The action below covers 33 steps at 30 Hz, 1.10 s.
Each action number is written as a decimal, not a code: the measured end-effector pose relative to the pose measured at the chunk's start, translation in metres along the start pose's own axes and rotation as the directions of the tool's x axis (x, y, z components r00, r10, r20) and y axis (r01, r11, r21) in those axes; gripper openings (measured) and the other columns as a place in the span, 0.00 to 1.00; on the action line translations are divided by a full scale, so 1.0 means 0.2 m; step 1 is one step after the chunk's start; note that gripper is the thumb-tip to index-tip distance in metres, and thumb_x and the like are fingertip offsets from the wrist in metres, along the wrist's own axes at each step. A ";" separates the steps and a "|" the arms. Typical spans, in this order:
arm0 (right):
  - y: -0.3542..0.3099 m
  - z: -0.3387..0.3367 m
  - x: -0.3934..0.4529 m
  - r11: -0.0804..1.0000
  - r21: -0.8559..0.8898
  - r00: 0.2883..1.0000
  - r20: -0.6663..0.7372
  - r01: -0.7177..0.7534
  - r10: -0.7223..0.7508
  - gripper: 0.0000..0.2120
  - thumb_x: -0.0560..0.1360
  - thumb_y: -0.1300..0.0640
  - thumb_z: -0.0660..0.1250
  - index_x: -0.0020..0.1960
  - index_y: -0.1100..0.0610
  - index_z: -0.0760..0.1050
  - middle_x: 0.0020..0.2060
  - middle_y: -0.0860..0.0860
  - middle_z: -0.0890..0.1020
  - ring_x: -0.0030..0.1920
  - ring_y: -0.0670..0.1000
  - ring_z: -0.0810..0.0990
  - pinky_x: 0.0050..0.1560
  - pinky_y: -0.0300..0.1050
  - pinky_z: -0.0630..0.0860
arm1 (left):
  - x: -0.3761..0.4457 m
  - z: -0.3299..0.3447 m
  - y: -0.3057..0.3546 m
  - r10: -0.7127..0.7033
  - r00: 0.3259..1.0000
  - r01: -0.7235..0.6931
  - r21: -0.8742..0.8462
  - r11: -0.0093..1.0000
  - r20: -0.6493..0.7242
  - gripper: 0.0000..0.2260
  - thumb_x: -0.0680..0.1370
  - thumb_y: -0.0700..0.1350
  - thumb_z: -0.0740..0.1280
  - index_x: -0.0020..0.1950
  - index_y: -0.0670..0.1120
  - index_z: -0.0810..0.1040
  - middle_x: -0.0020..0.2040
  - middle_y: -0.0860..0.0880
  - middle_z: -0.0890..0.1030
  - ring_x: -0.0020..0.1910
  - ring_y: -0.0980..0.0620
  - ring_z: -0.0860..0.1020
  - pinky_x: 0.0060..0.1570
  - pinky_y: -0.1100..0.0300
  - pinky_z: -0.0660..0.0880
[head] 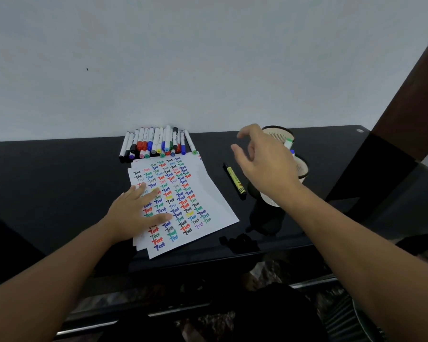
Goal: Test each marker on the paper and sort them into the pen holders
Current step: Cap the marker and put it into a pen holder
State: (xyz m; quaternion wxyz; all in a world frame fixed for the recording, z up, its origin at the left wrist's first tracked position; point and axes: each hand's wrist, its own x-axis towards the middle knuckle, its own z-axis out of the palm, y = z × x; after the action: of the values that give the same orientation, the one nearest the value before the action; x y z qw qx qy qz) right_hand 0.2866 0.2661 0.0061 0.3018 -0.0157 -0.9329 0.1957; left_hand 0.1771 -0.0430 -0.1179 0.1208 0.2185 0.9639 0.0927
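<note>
Looks like she's btwn markers: right hand (262, 166) is hovering by the pen holders (279, 137), fingers spread and loosely curled, gripping nothing, prob just after a drop-off. Left hand (136, 213) is lying flat on the paper (208, 201), fingers straight, pinning it. Next pick: the yellow-black marker (235, 180) is lying just beside the right fingers, not touching; the untested row of markers (156, 143) is sitting at the paper's far edge.

Markers (156, 143) behind paper (208, 193); pen holders (279, 137) to its right.

head cam | looks fwd+down | close over table (59, 183)
</note>
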 end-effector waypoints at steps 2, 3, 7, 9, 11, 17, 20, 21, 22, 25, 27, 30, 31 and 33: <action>-0.05 0.08 0.03 0.999 0.026 0.999 0.038 0.037 -0.038 0.11 0.83 0.46 0.64 0.61 0.51 0.73 0.32 0.43 0.72 0.35 0.44 0.74 0.35 0.46 0.69 | 0.00 -0.03 0.00 -0.007 1.000 0.007 0.012 1.000 0.016 0.51 0.63 0.85 0.52 0.82 0.62 0.52 0.84 0.51 0.48 0.82 0.47 0.47 0.78 0.45 0.49; -0.07 0.13 0.04 0.998 0.030 0.997 0.064 0.047 -0.049 0.10 0.83 0.46 0.64 0.60 0.50 0.73 0.33 0.42 0.72 0.37 0.45 0.75 0.36 0.46 0.71 | 0.01 -0.04 -0.01 -0.011 1.000 0.011 0.009 1.000 -0.001 0.49 0.65 0.84 0.54 0.81 0.62 0.54 0.83 0.51 0.51 0.82 0.47 0.49 0.78 0.44 0.51; -0.08 0.38 0.11 0.999 0.004 0.963 0.267 0.048 -0.047 0.11 0.84 0.47 0.62 0.64 0.48 0.75 0.44 0.45 0.77 0.42 0.46 0.78 0.40 0.47 0.78 | 0.04 -0.04 -0.07 -0.032 0.997 0.031 -0.021 0.999 -0.069 0.46 0.67 0.83 0.55 0.81 0.63 0.56 0.83 0.51 0.54 0.81 0.47 0.50 0.78 0.44 0.52; -0.06 0.52 0.15 1.000 0.000 0.927 0.374 0.015 -0.014 0.12 0.85 0.47 0.62 0.66 0.45 0.75 0.50 0.48 0.78 0.44 0.47 0.79 0.47 0.49 0.81 | 0.05 -0.01 -0.09 -0.026 0.995 0.028 0.012 1.000 -0.093 0.47 0.67 0.84 0.49 0.81 0.64 0.52 0.83 0.51 0.51 0.82 0.47 0.48 0.79 0.44 0.49; -0.02 0.63 0.19 1.000 -0.011 0.899 0.437 -0.010 0.014 0.13 0.85 0.48 0.61 0.68 0.44 0.74 0.54 0.50 0.78 0.46 0.48 0.79 0.51 0.49 0.81 | 0.05 0.02 -0.10 -0.013 0.993 0.018 0.040 0.999 -0.117 0.45 0.68 0.84 0.44 0.81 0.65 0.49 0.84 0.52 0.48 0.82 0.47 0.46 0.79 0.44 0.46; 0.06 0.85 0.36 0.996 -0.078 0.866 0.495 -0.030 0.065 0.18 0.85 0.47 0.60 0.75 0.42 0.71 0.65 0.55 0.73 0.62 0.57 0.75 0.59 0.52 0.76 | 0.05 0.00 -0.10 -0.016 0.994 0.015 -0.008 1.000 -0.110 0.41 0.71 0.81 0.48 0.81 0.66 0.49 0.83 0.53 0.46 0.82 0.51 0.43 0.78 0.46 0.42; 0.07 0.93 0.44 0.991 -0.129 0.858 0.504 -0.038 0.098 0.20 0.86 0.47 0.59 0.77 0.42 0.68 0.70 0.58 0.71 0.67 0.60 0.71 0.63 0.55 0.74 | 0.04 0.01 -0.10 -0.017 0.993 0.013 -0.031 0.999 -0.117 0.40 0.71 0.81 0.49 0.81 0.66 0.50 0.83 0.54 0.47 0.82 0.52 0.43 0.78 0.48 0.42; 0.07 0.95 0.46 0.990 -0.138 0.856 0.506 -0.040 0.106 0.20 0.86 0.47 0.58 0.78 0.42 0.68 0.71 0.58 0.70 0.68 0.60 0.70 0.64 0.55 0.73 | 0.04 0.01 -0.10 -0.019 0.992 0.014 -0.038 0.999 -0.121 0.40 0.71 0.81 0.50 0.81 0.67 0.51 0.83 0.54 0.47 0.82 0.53 0.43 0.77 0.48 0.41; 0.07 0.97 0.48 0.988 -0.146 0.850 0.515 -0.043 0.112 0.21 0.86 0.47 0.58 0.78 0.42 0.67 0.73 0.57 0.69 0.70 0.60 0.69 0.65 0.55 0.73 | 0.04 0.00 -0.10 -0.021 0.992 0.015 -0.047 0.999 -0.125 0.40 0.71 0.81 0.50 0.80 0.67 0.51 0.83 0.55 0.47 0.82 0.53 0.43 0.77 0.49 0.41; 0.07 1.01 0.51 0.984 -0.173 0.818 0.562 -0.033 0.126 0.22 0.86 0.47 0.57 0.80 0.43 0.65 0.76 0.56 0.67 0.74 0.61 0.67 0.68 0.57 0.71 | 0.03 0.00 -0.09 -0.027 0.992 0.018 -0.073 0.997 -0.126 0.40 0.71 0.80 0.51 0.80 0.67 0.52 0.83 0.56 0.47 0.81 0.55 0.43 0.76 0.51 0.40; 0.08 1.03 0.52 0.981 -0.194 0.818 0.562 -0.015 0.124 0.22 0.86 0.47 0.57 0.79 0.44 0.66 0.76 0.55 0.69 0.72 0.60 0.69 0.68 0.58 0.74 | 0.03 0.00 -0.08 -0.029 0.992 0.019 -0.079 0.997 -0.122 0.40 0.70 0.81 0.51 0.80 0.67 0.53 0.83 0.56 0.47 0.81 0.55 0.43 0.76 0.51 0.40; 0.10 1.06 0.52 0.968 -0.251 0.835 0.529 -0.013 0.148 0.22 0.85 0.45 0.56 0.78 0.46 0.68 0.71 0.56 0.71 0.69 0.58 0.71 0.65 0.56 0.74 | 0.03 -0.01 -0.08 -0.034 0.992 0.024 -0.075 0.997 -0.125 0.40 0.71 0.81 0.51 0.80 0.67 0.53 0.83 0.56 0.47 0.81 0.55 0.43 0.76 0.51 0.40; 0.10 1.07 0.51 0.965 -0.261 0.840 0.520 -0.018 0.156 0.22 0.85 0.44 0.55 0.78 0.46 0.68 0.70 0.56 0.72 0.68 0.58 0.70 0.64 0.55 0.74 | 0.03 -0.01 -0.08 -0.037 0.992 0.027 -0.075 0.997 -0.122 0.40 0.71 0.81 0.51 0.80 0.67 0.53 0.83 0.56 0.47 0.81 0.55 0.43 0.76 0.51 0.40; 0.10 1.07 0.52 0.963 -0.269 0.848 0.508 -0.011 0.152 0.22 0.85 0.44 0.55 0.77 0.47 0.69 0.68 0.56 0.72 0.67 0.57 0.70 0.63 0.55 0.74 | 0.03 -0.01 -0.08 -0.042 0.992 0.033 -0.079 0.996 -0.115 0.40 0.70 0.81 0.51 0.80 0.67 0.52 0.83 0.57 0.47 0.81 0.55 0.43 0.77 0.50 0.40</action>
State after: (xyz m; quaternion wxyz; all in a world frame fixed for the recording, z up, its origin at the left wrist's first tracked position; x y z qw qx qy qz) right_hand 0.0782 0.2240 -0.1026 0.0230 -0.0405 -0.9955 0.0831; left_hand 0.1645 -0.0547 -0.1207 0.0741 0.1899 0.9689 0.1400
